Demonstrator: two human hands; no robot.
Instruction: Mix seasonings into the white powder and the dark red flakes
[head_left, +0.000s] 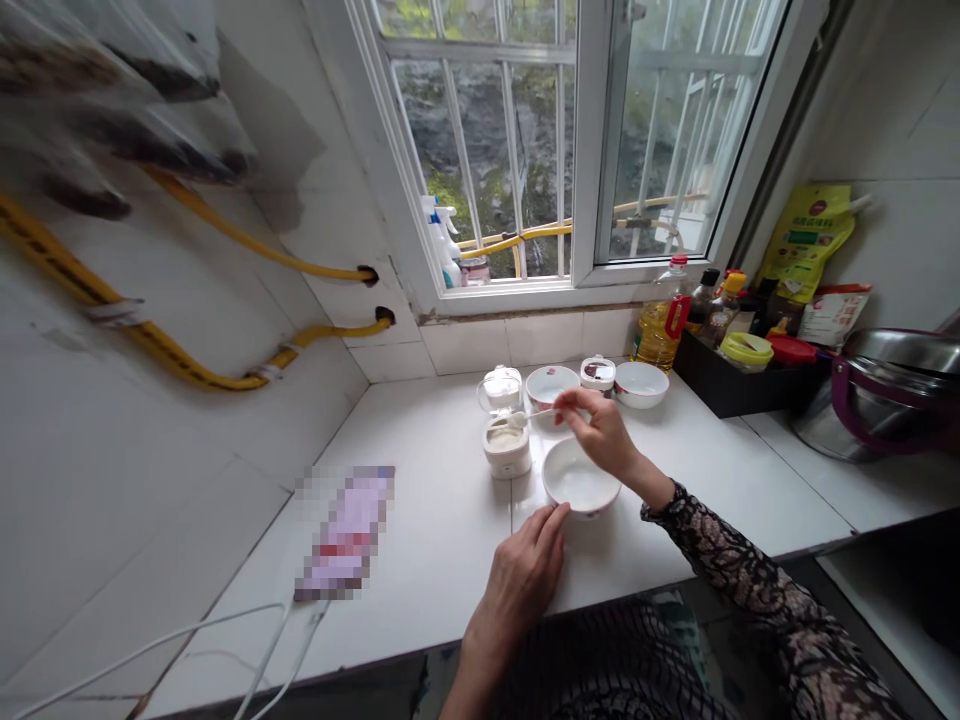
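- Pinching white spoon (pixel 537 413) in right hand (pixel 600 430), head hovering at open tub (pixel 507 462), left of near bowl (pixel 581 485).
- Left hand (pixel 525 565) touching near bowl's front rim; can't tell if gripping.
- Tub already standing open; scooping seemingly underway, spoon head not yet clearing tub.
- Spoon head blending into pale powder (pixel 504 436); near bowl's contents, if any, washing out.

on the counter (pixel 435 520), the near bowl (pixel 576 482) stands at the right of the jar (pixel 508 463). behind it, the container (pixel 598 374) is between a second bowl (pixel 551 383) and a third bowl (pixel 642 387).
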